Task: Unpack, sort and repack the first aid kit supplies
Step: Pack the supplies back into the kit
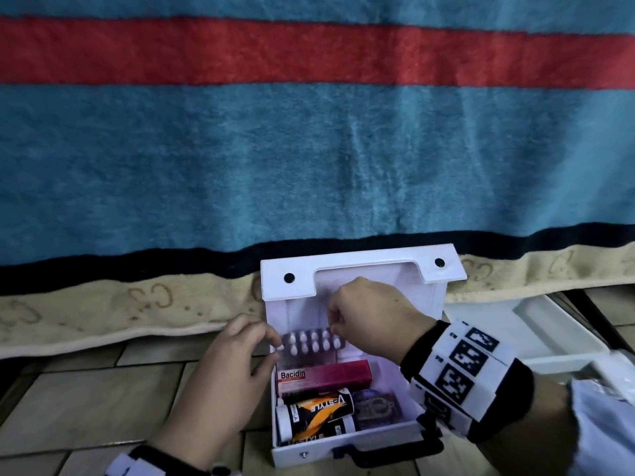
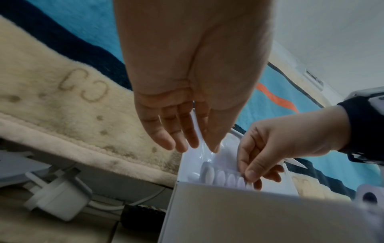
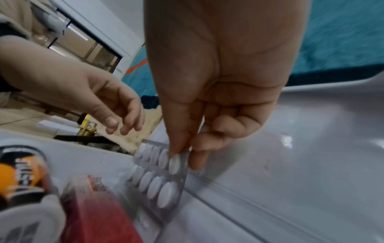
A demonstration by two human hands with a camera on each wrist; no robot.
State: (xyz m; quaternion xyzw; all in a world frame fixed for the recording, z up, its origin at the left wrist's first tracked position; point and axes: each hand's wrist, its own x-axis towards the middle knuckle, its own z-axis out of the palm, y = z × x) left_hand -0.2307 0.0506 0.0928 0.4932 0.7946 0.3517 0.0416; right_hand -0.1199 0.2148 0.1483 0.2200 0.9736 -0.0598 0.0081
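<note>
Head view: my right hand [image 1: 372, 317] pinches the top right corner of a blister pack of white tablets [image 1: 312, 342] between thumb and fingers [image 3: 178, 144], holding it over the open white first aid box [image 1: 398, 403] on the tiled floor [image 1: 86, 389]. My left hand [image 1: 223, 369] hovers at the pack's left end, fingers loosely spread; whether they touch it I cannot tell. Inside the box lie a red Bacidin carton [image 1: 323, 375] and, just in front, a black-and-orange V-Style bottle [image 1: 316, 415]. A striped blanket [image 1: 309, 149] hangs behind.
</note>
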